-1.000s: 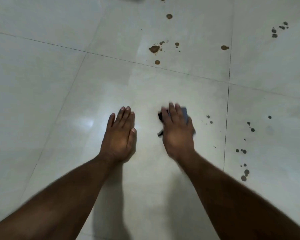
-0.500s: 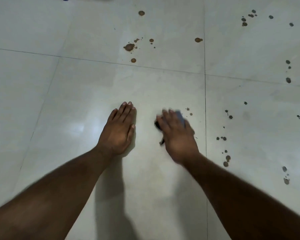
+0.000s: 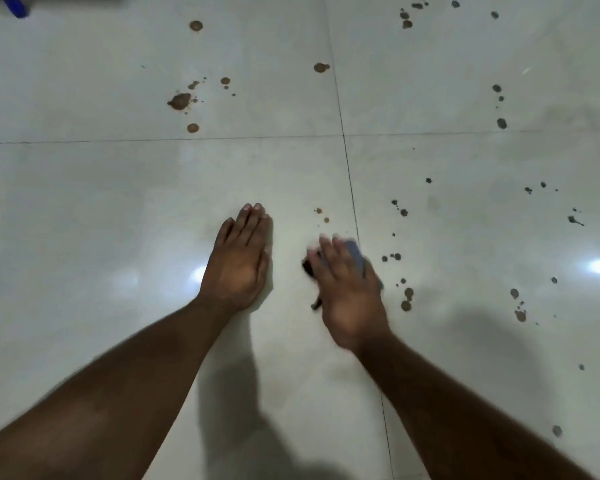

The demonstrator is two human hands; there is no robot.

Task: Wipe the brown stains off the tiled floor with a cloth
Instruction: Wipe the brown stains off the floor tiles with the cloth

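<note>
My right hand (image 3: 347,289) presses flat, fingers straight, on a dark blue-grey cloth (image 3: 356,255) that shows only at its edges under the palm. My left hand (image 3: 240,258) rests flat on the pale tiled floor (image 3: 118,209), fingers together. Two small brown spots (image 3: 323,215) lie just beyond my right fingertips. A cluster of brown stains (image 3: 180,100) sits on the far tile. More brown and dark spots (image 3: 406,299) lie right of the grout line beside my right hand.
Dark droplets (image 3: 499,105) scatter over the right-hand tiles up to the far edge. A blue object (image 3: 14,6) shows at the top left corner. Grout lines cross near the middle (image 3: 343,135). My shadow falls over the near tiles.
My right hand with the cloth has slid back toward me and slightly right. The view has shifted right, bringing more of the right-hand tiles in. My left hand stays planted.
</note>
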